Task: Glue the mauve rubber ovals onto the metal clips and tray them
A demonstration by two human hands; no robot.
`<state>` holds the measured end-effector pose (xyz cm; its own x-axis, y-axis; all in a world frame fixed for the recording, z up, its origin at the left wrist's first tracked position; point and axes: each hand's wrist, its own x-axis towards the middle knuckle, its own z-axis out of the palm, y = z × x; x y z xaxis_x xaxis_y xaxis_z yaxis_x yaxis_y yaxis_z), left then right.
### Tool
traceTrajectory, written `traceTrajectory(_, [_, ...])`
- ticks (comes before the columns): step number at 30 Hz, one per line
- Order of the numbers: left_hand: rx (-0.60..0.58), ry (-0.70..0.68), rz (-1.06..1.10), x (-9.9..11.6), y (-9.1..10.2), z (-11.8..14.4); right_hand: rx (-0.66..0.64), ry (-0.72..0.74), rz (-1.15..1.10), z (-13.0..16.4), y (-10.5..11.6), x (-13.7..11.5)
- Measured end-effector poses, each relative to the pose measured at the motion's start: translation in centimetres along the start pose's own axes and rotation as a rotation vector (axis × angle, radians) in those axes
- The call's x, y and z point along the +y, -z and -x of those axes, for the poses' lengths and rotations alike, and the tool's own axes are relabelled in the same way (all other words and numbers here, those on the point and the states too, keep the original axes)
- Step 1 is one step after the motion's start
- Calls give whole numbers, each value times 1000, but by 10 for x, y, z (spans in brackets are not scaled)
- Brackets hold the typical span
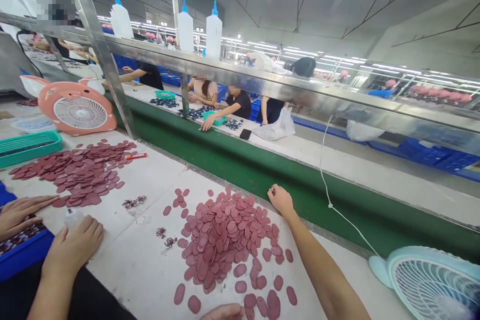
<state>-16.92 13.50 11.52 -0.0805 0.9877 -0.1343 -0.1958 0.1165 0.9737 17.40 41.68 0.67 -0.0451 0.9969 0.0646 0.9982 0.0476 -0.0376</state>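
Observation:
My right hand reaches out to the far edge of the white table, above the green belt. Its fingers are curled closed around a small dark piece whose kind I cannot make out. Only the upper edge of my left hand shows at the bottom of the view, beside loose ovals; most of its fingers are cut off. Between my hands and beyond them lies a heap of flat dark-red oval pieces, with several scattered around it. Left of the heap are two small clusters of brown-and-white bits.
A co-worker's hand rests by a small bottle at left, near a blue tray. Another red oval heap, a pink fan and a green basket stand there. A light-blue fan sits at right. People work across the belt.

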Motion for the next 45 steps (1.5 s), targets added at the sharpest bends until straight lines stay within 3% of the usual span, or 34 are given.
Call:
traceTrajectory(5, [17, 21, 73, -12, -25, 25, -8, -76, 26, 43, 14, 34])
traceTrajectory(11, [79, 178, 435, -40, -60, 57, 13, -126, 48, 85, 26, 51])
traceTrajectory(17, [9, 265, 506, -68, -68, 87, 11, -195, 41, 124, 28, 59])
traceTrajectory(24, [-155, 476, 523, -130, -80, 129, 64, -219, 14, 199, 18, 67])
traceTrajectory(30, [-197, 743, 735, -180, -91, 131, 72, -176, -35, 266, 17, 68])
traceTrajectory(35, [-131, 911, 861, -182, -108, 128, -7, -139, -154, 307, 11, 67])
traceTrajectory(38, [-126, 970, 850, -177, -121, 125, 14, -130, -249, 321, 21, 62])
traceTrajectory(42, [-150, 941, 780, -173, -138, 120, 85, -27, -421, 359, 52, 35])
traceTrajectory(45, [-264, 837, 723, -173, -152, 118, 35, 167, -579, 402, 68, 10])
